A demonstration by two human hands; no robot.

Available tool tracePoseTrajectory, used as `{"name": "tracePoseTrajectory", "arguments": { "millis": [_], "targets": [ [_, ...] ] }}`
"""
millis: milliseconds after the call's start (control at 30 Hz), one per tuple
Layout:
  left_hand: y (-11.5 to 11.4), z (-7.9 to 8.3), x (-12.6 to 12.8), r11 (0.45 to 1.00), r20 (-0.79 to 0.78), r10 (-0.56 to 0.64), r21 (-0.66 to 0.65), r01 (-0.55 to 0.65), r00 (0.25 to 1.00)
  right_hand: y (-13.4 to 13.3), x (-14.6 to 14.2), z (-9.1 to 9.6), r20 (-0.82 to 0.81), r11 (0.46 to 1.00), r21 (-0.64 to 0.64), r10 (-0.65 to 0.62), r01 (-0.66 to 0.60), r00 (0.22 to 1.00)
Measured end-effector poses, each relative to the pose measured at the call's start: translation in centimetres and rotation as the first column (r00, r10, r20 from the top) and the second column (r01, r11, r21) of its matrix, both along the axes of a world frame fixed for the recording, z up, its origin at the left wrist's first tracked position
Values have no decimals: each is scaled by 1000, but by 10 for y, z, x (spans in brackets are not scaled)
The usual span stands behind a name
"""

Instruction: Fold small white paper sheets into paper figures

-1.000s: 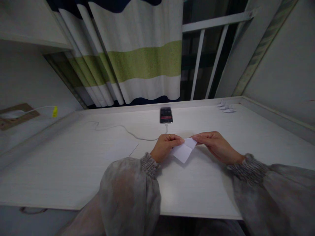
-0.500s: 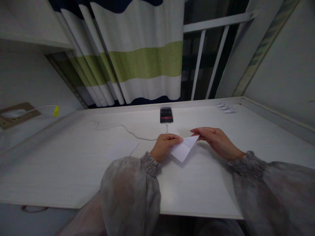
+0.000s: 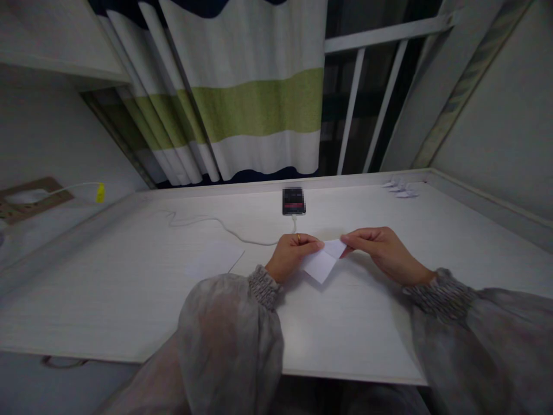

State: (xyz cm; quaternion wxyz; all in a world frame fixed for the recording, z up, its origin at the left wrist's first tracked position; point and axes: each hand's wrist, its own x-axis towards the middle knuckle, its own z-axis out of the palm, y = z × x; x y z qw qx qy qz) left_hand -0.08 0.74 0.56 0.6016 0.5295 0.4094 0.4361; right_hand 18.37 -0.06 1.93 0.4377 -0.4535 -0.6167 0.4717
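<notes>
A folded piece of white paper (image 3: 321, 267) is held up between my two hands above the white desk, its lower corner pointing toward me. My left hand (image 3: 292, 253), with a ring on one finger, pinches its left side, thumb on top. At the paper's right corner, my right hand (image 3: 382, 251) grips the tip between thumb and fingers. The paper's far side and some fingertips beneath it are hidden. To the left of my left hand lies white paper (image 3: 213, 257) flat on the desk, with a thin dark line along its right edge.
A phone (image 3: 294, 201) lies at the back of the desk (image 3: 108, 288), with a white cable (image 3: 242, 239) running left from it. Several small folded paper pieces (image 3: 404, 189) sit at the back right. A curtain (image 3: 259, 109) hangs behind, beside window bars (image 3: 352, 109).
My right thumb and fingers have closed on the paper's right corner, where the hand was looser before. The left hand keeps its hold, and the view has shifted slightly.
</notes>
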Motion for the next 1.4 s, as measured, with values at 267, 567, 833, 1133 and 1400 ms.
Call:
{"name": "tracePoseTrajectory", "arguments": {
  "millis": [267, 567, 833, 1133, 1400],
  "targets": [
    [0, 0, 1, 1000, 16, -27, 12, 27, 1000, 0, 0, -2, -15, 999, 45, -12, 12, 1000],
    [-5, -2, 6, 999, 9, -39, 30, 39, 999, -5, -13, -5, 7, 997, -75, -27, 27, 1000],
    [-6, 1, 6, 998, -5, -59, 25, 59, 998, -8, -18, -3, -24, 994, -64, -90, 88, 996],
    [-2, 1, 1, 1000, 38, -25, -16, 26, 999, -3, -10, -4, -107, 995, -100, -17, 6, 994],
    [0, 3, -2, 997, 63, 41, -71, -37, 997, 0, -3, 5, -123, 995, -101, -14, 2, 992]
  ]
}}
